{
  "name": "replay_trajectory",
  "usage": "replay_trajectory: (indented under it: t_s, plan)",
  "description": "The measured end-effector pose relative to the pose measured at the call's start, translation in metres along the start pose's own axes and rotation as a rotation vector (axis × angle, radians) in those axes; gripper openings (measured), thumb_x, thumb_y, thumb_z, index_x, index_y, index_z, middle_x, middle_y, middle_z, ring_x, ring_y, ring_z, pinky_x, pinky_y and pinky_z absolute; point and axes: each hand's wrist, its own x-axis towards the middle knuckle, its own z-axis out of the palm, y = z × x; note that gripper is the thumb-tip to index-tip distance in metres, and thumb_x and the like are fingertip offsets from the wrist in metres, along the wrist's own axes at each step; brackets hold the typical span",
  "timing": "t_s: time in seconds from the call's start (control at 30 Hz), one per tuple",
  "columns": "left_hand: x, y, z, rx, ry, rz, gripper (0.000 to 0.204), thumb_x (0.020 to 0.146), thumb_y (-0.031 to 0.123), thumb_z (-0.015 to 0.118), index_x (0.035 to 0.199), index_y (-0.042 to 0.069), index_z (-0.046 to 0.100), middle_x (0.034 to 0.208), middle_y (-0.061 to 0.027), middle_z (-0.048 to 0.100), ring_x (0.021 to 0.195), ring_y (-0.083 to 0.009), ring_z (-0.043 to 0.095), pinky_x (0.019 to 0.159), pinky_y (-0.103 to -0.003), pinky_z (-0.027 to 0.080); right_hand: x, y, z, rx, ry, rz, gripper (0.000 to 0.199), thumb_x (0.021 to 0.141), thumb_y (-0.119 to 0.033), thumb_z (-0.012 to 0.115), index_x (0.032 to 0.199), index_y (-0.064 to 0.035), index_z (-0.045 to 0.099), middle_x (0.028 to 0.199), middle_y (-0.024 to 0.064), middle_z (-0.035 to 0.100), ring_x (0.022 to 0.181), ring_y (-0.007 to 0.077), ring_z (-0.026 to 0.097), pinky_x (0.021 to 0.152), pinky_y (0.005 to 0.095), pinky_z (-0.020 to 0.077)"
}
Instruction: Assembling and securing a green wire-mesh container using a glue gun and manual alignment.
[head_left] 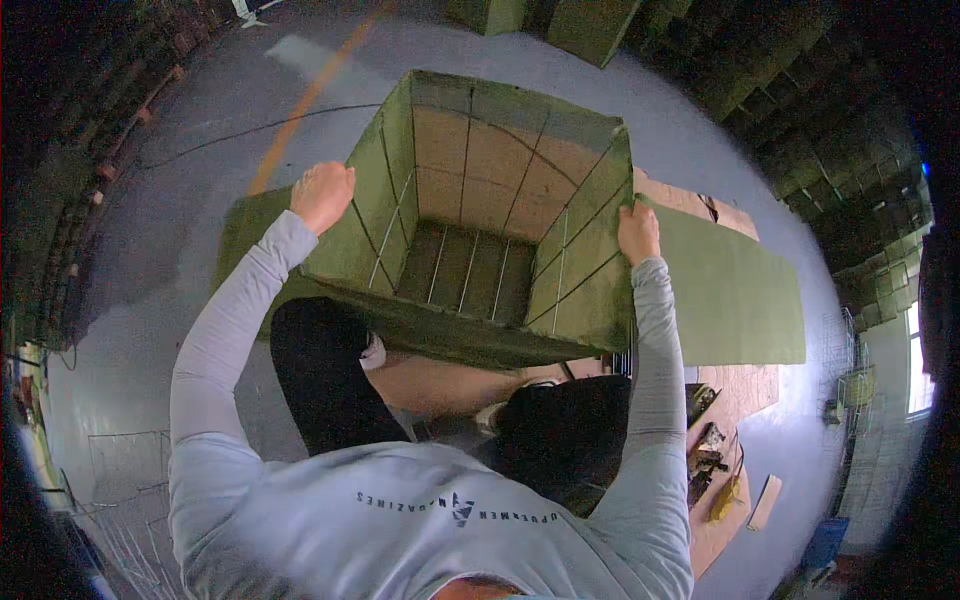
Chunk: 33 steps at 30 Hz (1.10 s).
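Observation:
A large olive-green box (585,285) with thin metal wires along its inner walls and bottom stands tilted in front of me, its open side facing me. My left hand (325,197) is closed in a fist at its upper left edge. On the right, my right hand (640,232) has its fingers wrapped over the edge of the box's right wall. Both arms reach out around the box. What the fingers pinch exactly is hidden. My bent legs in black trousers are just below its near edge.
A flat green panel (735,285) extends at the right. Brown cardboard sheets (735,385) lie on the grey floor (130,330). Dark tools or scraps (708,455) and a yellow item (725,500) lie on the cardboard. Stacked dark goods (800,120) line the right side. Wire racks (125,490) are at lower left.

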Motion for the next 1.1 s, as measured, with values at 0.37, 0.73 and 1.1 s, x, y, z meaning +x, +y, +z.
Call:
replay_trajectory:
  t_s: [0.37, 0.73, 1.1]
  plan:
    - [0.052, -0.006, -0.015, 0.142, -0.069, 0.259, 0.029, 0.082, 0.018, 0.051, 0.070, -0.006, 0.061, 0.074, -0.0256, 0.061, 0.073, -0.0425, 0.061, 0.069, -0.050, 0.048, 0.003, 0.015, 0.005, 0.079, 0.105, -0.131, 0.029, 0.078, -0.017, 0.057, 0.096, 0.0051, 0.056, 0.095, 0.0262, 0.059, 0.093, 0.0429, 0.055, 0.081, 0.0488, 0.0441]
    - [0.189, 0.114, -0.062, 0.294, 0.108, 0.498, 0.022, 0.080, 0.013, 0.052, 0.076, -0.003, 0.065, 0.082, -0.0252, 0.064, 0.081, -0.0400, 0.064, 0.071, -0.047, 0.052, -0.048, 0.079, 0.007, 0.208, 0.514, 0.193, 0.025, 0.073, -0.016, 0.058, 0.078, 0.0088, 0.058, 0.075, 0.0298, 0.060, 0.075, 0.0462, 0.058, 0.066, 0.0472, 0.0460]
    - [0.203, 0.119, -0.031, 0.331, 0.496, 0.615, 0.028, 0.092, 0.032, 0.049, 0.085, 0.008, 0.061, 0.069, -0.0162, 0.064, 0.065, -0.0313, 0.065, 0.060, -0.042, 0.055, -0.246, -0.016, 0.016, -0.079, -0.436, -0.045, 0.028, 0.092, -0.022, 0.056, 0.108, 0.0013, 0.056, 0.091, 0.0066, 0.060, 0.079, 0.0119, 0.053, 0.066, 0.0286, 0.0429]
